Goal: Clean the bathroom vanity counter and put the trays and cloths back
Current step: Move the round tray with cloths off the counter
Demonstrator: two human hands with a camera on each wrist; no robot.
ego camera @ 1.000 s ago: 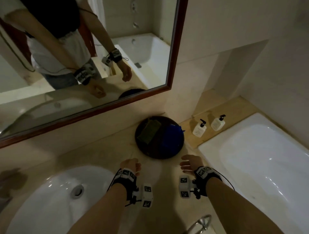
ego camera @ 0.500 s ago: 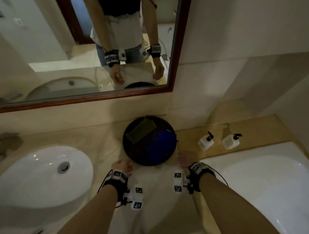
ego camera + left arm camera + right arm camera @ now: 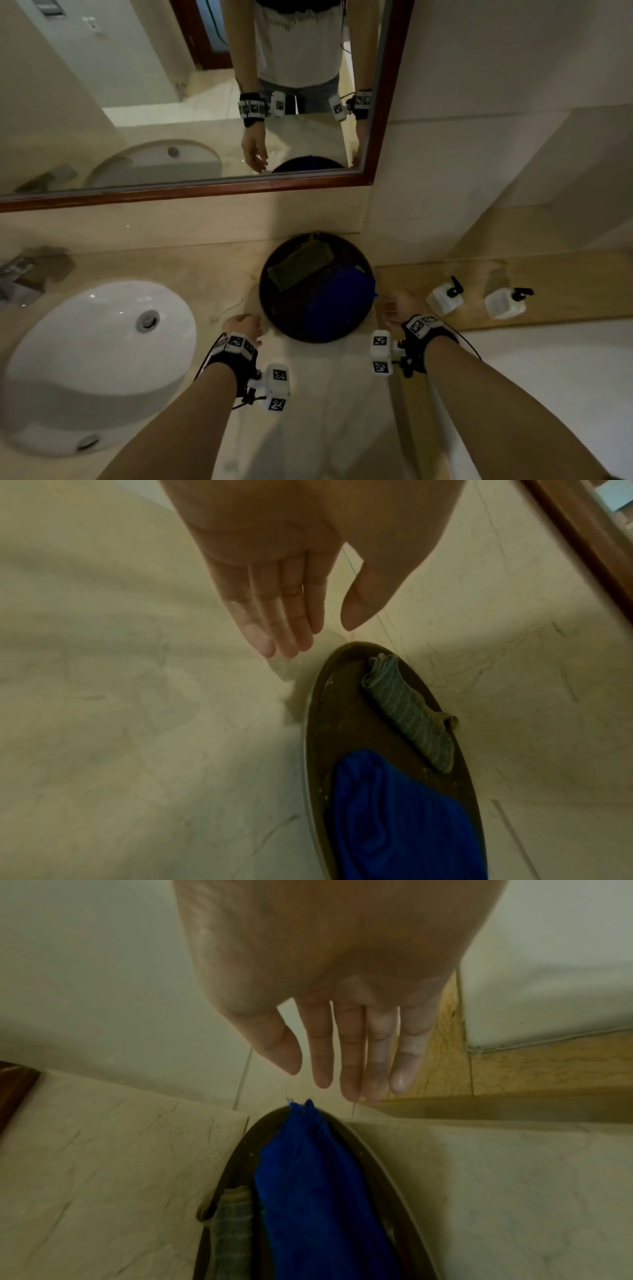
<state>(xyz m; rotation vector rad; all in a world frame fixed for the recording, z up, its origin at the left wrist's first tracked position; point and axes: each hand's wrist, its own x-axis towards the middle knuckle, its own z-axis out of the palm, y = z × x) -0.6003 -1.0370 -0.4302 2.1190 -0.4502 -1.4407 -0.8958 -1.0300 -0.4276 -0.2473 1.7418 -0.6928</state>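
A round dark tray sits on the beige marble counter against the back wall, under the mirror's right corner. On it lie a folded grey-green cloth and a bunched blue cloth. My left hand hovers at the tray's left front edge, fingers straight and empty. My right hand hovers at the tray's right edge, fingers straight, holding nothing. The blue cloth hangs over the tray rim just below my right fingertips.
A white oval sink fills the counter's left side, with a faucet behind it. Two white pump bottles stand on a wooden ledge at right. A white bathtub lies below that ledge. A wood-framed mirror hangs above.
The head view has swung left and squared up to the mirror. Both hands have moved forward from the counter front to either side of the tray.
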